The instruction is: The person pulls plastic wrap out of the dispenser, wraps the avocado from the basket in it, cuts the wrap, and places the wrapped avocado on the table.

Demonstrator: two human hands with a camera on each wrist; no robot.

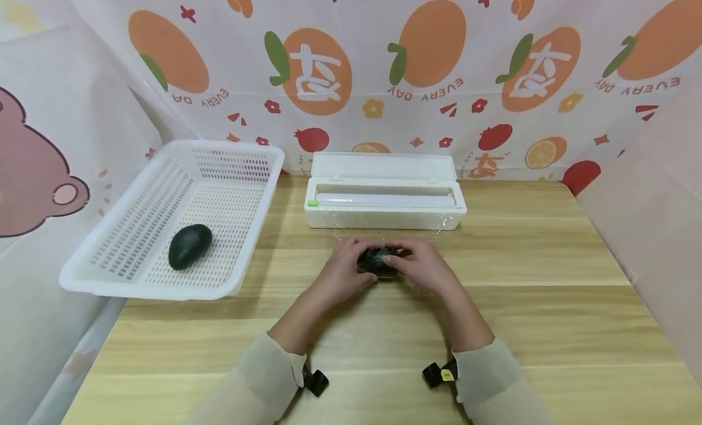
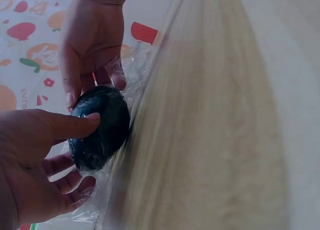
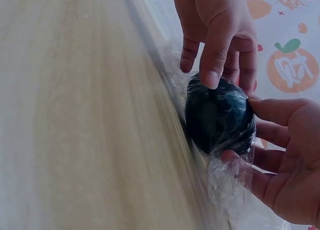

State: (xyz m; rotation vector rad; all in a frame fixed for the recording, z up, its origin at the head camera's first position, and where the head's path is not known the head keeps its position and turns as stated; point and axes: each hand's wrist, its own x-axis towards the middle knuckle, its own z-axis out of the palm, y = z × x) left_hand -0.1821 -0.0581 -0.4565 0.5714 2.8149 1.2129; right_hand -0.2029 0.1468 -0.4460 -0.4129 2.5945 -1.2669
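Between the two hands, a dark green avocado (image 1: 377,263) sits low over the wooden table, in front of the cling film box. Clear cling film (image 3: 227,182) covers its skin, and loose crumpled film sticks out at its ends in both wrist views. The left hand (image 1: 347,269) grips the avocado's left end, thumb at the near side and fingers toward the back. From the other side the right hand (image 1: 425,265) holds it, its thumb lying over the top in the head view. Fingers partly hide the wrapped fruit.
A white cling film box (image 1: 384,219) with its lid up stands behind the hands; film trails over its front edge. To the left, a white plastic basket (image 1: 244,254) holds another avocado (image 1: 190,246). Fruit-printed cloth (image 1: 362,126) hangs behind the table (image 1: 526,327).
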